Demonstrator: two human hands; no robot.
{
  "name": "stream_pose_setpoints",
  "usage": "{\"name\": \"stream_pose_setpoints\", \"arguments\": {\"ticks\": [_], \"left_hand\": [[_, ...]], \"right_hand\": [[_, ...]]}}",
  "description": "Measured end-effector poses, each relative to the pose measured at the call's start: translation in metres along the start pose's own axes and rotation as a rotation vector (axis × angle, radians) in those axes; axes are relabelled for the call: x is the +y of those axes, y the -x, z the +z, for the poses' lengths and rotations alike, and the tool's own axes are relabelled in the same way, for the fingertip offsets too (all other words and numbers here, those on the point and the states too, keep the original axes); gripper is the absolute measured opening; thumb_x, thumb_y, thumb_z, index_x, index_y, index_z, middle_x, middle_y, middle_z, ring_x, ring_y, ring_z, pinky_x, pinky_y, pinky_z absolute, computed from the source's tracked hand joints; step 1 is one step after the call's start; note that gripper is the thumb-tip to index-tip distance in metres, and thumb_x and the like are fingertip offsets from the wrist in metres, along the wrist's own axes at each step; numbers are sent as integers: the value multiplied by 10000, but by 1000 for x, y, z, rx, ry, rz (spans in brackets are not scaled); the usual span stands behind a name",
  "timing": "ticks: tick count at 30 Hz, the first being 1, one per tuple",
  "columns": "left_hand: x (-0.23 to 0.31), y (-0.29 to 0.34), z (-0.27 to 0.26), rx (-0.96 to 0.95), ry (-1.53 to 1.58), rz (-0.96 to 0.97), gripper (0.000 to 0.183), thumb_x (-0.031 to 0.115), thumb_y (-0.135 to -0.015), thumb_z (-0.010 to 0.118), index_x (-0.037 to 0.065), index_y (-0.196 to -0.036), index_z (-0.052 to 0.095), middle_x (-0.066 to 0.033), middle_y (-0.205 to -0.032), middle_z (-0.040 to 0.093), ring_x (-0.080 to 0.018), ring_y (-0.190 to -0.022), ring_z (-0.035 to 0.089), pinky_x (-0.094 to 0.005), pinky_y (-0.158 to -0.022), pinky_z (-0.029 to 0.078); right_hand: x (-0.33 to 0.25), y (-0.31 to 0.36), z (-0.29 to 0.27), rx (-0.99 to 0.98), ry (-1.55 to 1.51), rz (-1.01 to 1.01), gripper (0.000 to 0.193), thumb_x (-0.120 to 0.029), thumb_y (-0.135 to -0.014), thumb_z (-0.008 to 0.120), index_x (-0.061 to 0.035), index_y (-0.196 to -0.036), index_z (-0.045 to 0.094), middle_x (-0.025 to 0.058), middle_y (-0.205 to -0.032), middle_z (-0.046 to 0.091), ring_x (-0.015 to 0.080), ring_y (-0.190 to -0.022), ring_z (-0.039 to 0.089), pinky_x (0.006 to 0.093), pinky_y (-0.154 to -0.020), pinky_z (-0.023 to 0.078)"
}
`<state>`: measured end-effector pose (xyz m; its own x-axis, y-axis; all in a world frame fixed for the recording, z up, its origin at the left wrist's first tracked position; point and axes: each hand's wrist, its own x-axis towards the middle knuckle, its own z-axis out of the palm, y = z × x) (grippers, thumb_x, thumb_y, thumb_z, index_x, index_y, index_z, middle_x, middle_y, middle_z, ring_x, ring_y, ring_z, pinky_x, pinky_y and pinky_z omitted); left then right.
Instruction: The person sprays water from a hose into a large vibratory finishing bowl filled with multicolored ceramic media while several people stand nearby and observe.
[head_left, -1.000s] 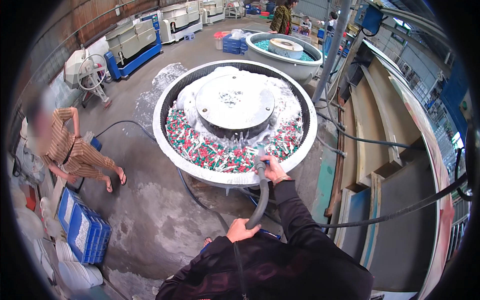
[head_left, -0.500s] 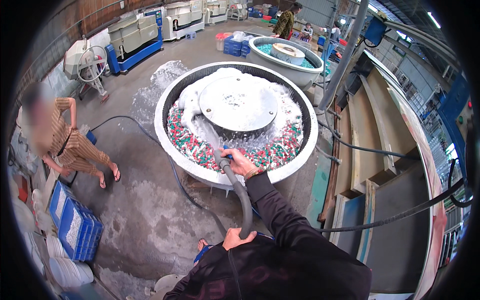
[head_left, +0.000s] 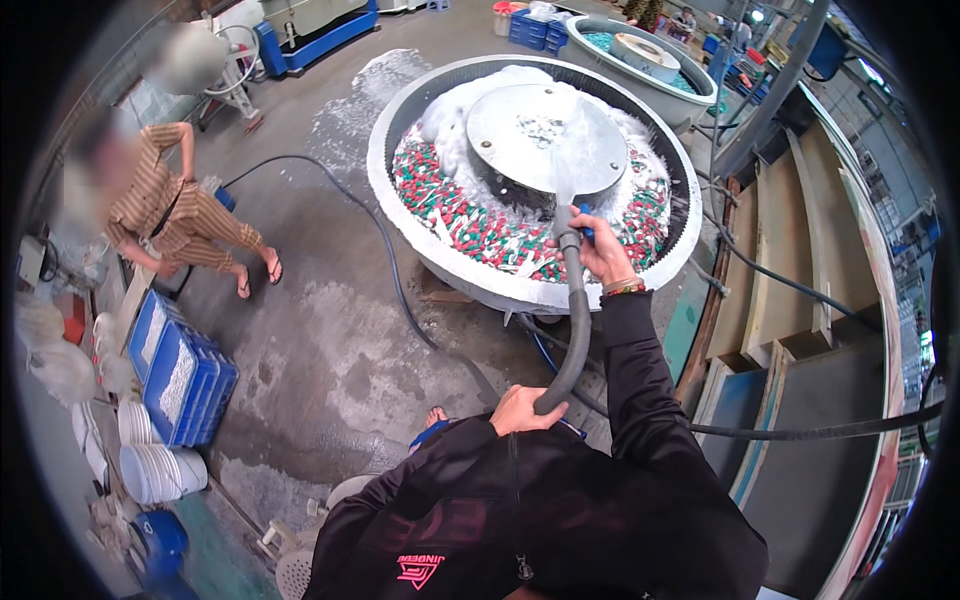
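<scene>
A thick grey hose (head_left: 579,335) rises in a curve from the front of the person's dark jacket (head_left: 470,500) to a grey nozzle (head_left: 567,235) over the near side of a large round tub (head_left: 462,270). The right hand (head_left: 606,252) is clamped around the nozzle, its fingers beside a small blue part (head_left: 586,226), and a beaded bracelet (head_left: 626,287) circles its wrist. The left hand (head_left: 527,410) is wrapped around the hose lower down, close to the jacket, so the two hands are well apart on the same line. A pale jet of water (head_left: 572,165) leaves the nozzle and strikes a round metal cover (head_left: 520,135) at the tub's centre. White foam (head_left: 445,120) lies around the cover's far and left sides, and red, green and white small pieces (head_left: 450,215) fill the ring between cover and wall. Beyond stands a second tub (head_left: 640,95) holding teal pieces (head_left: 600,40). On the right, a slanting grey post (head_left: 780,95) rises near wide troughs with wooden edges (head_left: 780,250). On the left, a thin dark hose (head_left: 385,235) crosses the wet floor (head_left: 320,370), and a co-worker in striped clothes (head_left: 165,215) faces the work area beside two blue crates (head_left: 205,405) with white contents; stacked white buckets (head_left: 165,472) and a blue container (head_left: 160,540) stand nearer.
</scene>
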<state>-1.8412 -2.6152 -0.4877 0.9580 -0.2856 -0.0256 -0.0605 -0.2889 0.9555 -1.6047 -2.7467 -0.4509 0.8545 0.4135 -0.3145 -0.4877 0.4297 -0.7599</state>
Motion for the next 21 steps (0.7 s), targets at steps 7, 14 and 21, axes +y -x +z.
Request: {"name": "stream_pose_setpoints", "arguments": {"ticks": [7,14,21], "left_hand": [[1,2,-5,13,21,-61,281,309,-697,604,32,-747,600,-136,-590,567,-284,-568,578,-323,-551,441],[-1,4,4,243,121,-3,282,254,-706,632,1,-604,562,-62,-463,503,-119,-433,495,-283,-458,385],[-11,5,12,336,21,-33,247,267,-695,638,26,-663,593,-101,-504,526,-188,-474,544,-302,-489,417]], "right_hand": [[37,-32,-21,12,-61,131,403,-88,-680,490,-17,-1047,336,181,-874,463,343,-631,544,422,-483,485],[28,-50,54,-186,100,142,563,-79,-698,475,-20,-1210,249,153,-872,440,300,-633,539,399,-513,486],[51,-47,-8,-48,-1,156,305,-115,-717,456,1,-992,395,162,-824,488,324,-637,540,396,-512,469]]}}
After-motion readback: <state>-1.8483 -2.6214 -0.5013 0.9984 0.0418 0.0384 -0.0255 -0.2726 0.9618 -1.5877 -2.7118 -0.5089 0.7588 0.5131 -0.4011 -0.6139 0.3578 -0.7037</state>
